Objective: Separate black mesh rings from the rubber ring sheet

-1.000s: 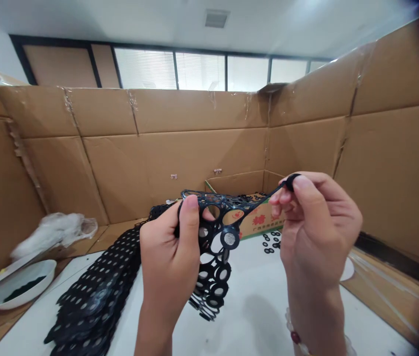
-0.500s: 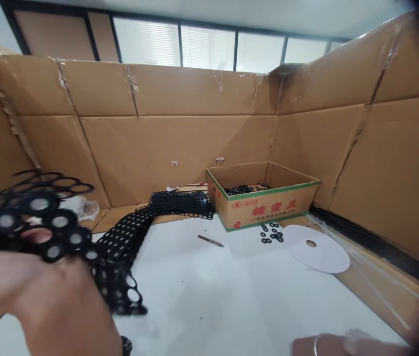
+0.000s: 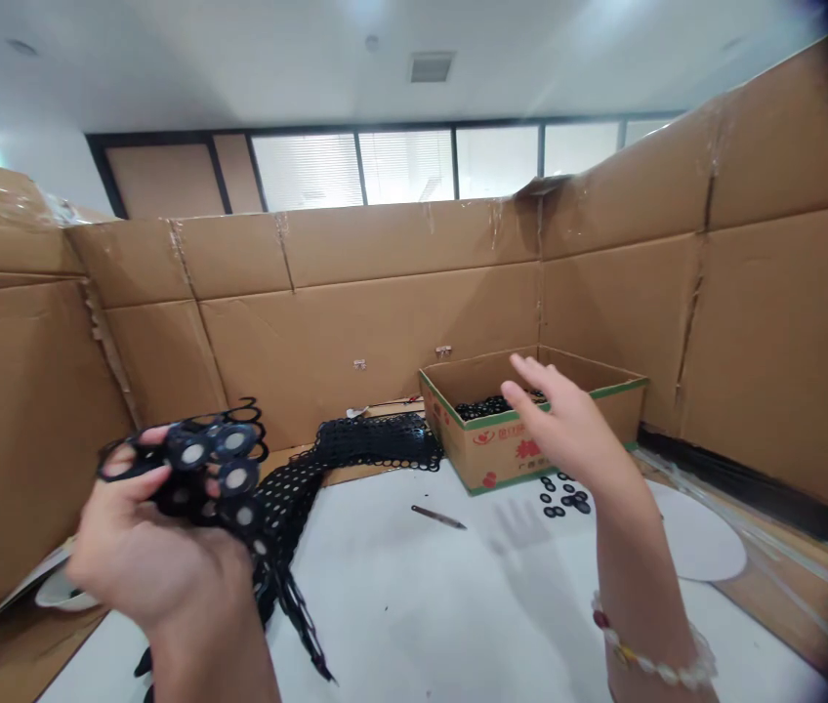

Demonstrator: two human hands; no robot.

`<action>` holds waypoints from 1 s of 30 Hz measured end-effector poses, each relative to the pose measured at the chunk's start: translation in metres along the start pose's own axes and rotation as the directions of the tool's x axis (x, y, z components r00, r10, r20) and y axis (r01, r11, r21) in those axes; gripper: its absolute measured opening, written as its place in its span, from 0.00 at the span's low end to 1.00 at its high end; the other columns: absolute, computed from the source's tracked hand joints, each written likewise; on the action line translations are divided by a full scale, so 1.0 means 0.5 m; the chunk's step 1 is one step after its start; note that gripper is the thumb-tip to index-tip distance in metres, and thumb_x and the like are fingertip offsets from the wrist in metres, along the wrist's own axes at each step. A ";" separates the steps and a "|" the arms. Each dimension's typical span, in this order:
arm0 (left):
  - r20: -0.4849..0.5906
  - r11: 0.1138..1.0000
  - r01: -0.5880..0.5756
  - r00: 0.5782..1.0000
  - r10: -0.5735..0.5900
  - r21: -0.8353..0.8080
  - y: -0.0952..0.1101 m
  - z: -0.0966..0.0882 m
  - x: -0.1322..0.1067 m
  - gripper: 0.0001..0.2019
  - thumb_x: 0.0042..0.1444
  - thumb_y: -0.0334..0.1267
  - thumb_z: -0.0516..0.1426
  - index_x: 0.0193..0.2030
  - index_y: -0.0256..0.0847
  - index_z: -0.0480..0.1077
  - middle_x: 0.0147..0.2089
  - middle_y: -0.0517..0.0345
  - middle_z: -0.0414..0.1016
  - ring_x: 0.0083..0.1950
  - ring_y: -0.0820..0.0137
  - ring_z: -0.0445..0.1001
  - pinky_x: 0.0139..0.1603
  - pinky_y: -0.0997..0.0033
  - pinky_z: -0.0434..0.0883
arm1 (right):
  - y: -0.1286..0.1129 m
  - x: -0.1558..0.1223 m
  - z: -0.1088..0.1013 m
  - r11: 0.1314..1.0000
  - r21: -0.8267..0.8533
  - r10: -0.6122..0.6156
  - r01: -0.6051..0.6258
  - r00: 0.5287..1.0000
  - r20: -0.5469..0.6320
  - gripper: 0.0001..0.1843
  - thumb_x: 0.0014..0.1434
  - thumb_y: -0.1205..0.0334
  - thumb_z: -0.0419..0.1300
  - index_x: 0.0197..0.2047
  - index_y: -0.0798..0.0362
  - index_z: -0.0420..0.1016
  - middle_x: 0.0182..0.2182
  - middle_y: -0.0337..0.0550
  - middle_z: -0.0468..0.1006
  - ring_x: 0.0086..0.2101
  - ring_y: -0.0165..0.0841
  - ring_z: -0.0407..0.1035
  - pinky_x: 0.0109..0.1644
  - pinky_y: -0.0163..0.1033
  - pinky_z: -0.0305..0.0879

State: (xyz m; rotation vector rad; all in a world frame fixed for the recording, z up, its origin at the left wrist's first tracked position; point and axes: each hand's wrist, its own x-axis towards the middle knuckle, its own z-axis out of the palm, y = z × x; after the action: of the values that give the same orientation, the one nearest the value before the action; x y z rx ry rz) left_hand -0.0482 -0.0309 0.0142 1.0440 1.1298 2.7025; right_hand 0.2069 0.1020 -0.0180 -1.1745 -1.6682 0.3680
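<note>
My left hand [image 3: 157, 552], raised at the left, is closed around one end of a long black sheet of joined rings [image 3: 238, 478]. The rest of the black sheet trails down onto the table and back toward the box. My right hand [image 3: 564, 425] is open, fingers spread, and holds nothing. It is in the air in front of the cardboard box [image 3: 469, 459], hiding part of its printed front. Inside the box lie black ring pieces [image 3: 483, 406]. Several loose black rings [image 3: 564, 498] lie on the table below my right hand.
A thin, dark pointed tool [image 3: 438, 517] lies on the white tabletop [image 3: 399, 596]. To the right is a white disc [image 3: 699, 537], partly behind my right forearm. Tall cardboard walls [image 3: 362, 312] surround the table. A white dish [image 3: 66, 591] sits at the left edge.
My right hand has risen from the bottom right edge to in front of the box. My left hand has turned, still gripping the black sheet. The view has tilted upward.
</note>
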 end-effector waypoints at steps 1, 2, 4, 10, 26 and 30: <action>-0.057 0.999 0.018 0.998 -0.021 -0.047 0.007 0.013 -0.007 0.04 0.37 0.33 0.54 0.23 0.46 0.66 0.27 0.62 0.63 0.25 0.72 0.59 0.19 0.73 0.56 | -0.011 -0.012 -0.001 1.000 0.004 -0.031 0.031 0.994 0.105 0.32 0.66 0.49 0.51 0.68 0.56 0.61 0.69 0.50 0.57 0.70 0.50 0.44 0.72 0.62 0.45; -0.057 0.995 0.069 0.996 -0.073 -0.075 0.012 0.024 -0.016 0.07 0.38 0.30 0.56 0.25 0.46 0.71 0.29 0.61 0.67 0.27 0.73 0.62 0.20 0.74 0.60 | -0.023 -0.024 -0.001 0.996 0.025 -0.090 0.086 0.971 0.222 0.32 0.66 0.47 0.51 0.68 0.54 0.62 0.68 0.49 0.58 0.70 0.50 0.45 0.72 0.63 0.45; 0.024 0.976 0.169 0.986 -0.167 -0.138 0.019 0.040 -0.033 0.12 0.40 0.27 0.58 0.30 0.47 0.77 0.36 0.60 0.74 0.32 0.71 0.68 0.24 0.76 0.67 | -0.046 -0.044 0.003 0.965 0.122 -0.263 0.233 0.848 0.460 0.34 0.65 0.44 0.53 0.68 0.50 0.61 0.68 0.47 0.58 0.69 0.48 0.48 0.72 0.63 0.46; 0.586 0.847 0.522 0.720 -0.373 -0.103 0.022 0.054 -0.068 0.21 0.56 0.37 0.59 0.57 0.58 0.73 0.56 0.60 0.78 0.59 0.57 0.73 0.54 0.58 0.75 | -0.110 -0.076 0.028 0.709 0.612 -0.671 0.350 0.602 0.433 0.44 0.61 0.53 0.63 0.73 0.44 0.44 0.71 0.44 0.53 0.69 0.40 0.50 0.71 0.49 0.55; 0.784 0.915 0.404 0.565 -0.257 0.009 -0.003 0.042 -0.063 0.22 0.54 0.37 0.65 0.57 0.47 0.75 0.49 0.50 0.81 0.54 0.52 0.77 0.55 0.57 0.75 | -0.086 -0.068 -0.017 0.690 0.701 -0.475 0.179 0.843 0.252 0.09 0.62 0.57 0.64 0.45 0.47 0.80 0.41 0.40 0.83 0.43 0.31 0.77 0.49 0.36 0.73; 0.818 0.920 0.376 0.492 -0.297 0.108 0.004 0.044 -0.069 0.16 0.56 0.35 0.64 0.52 0.42 0.77 0.47 0.51 0.83 0.49 0.59 0.80 0.49 0.68 0.76 | -0.090 -0.065 -0.010 0.628 0.757 -0.505 0.177 0.834 0.224 0.11 0.66 0.56 0.58 0.48 0.43 0.80 0.44 0.38 0.83 0.45 0.29 0.77 0.51 0.35 0.73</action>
State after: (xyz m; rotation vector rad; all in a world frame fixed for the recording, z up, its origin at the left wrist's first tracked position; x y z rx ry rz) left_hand -0.0082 -0.0282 0.0070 1.5987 0.8596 1.5577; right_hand 0.1878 0.0518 -0.0021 -0.1548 -1.8052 0.9730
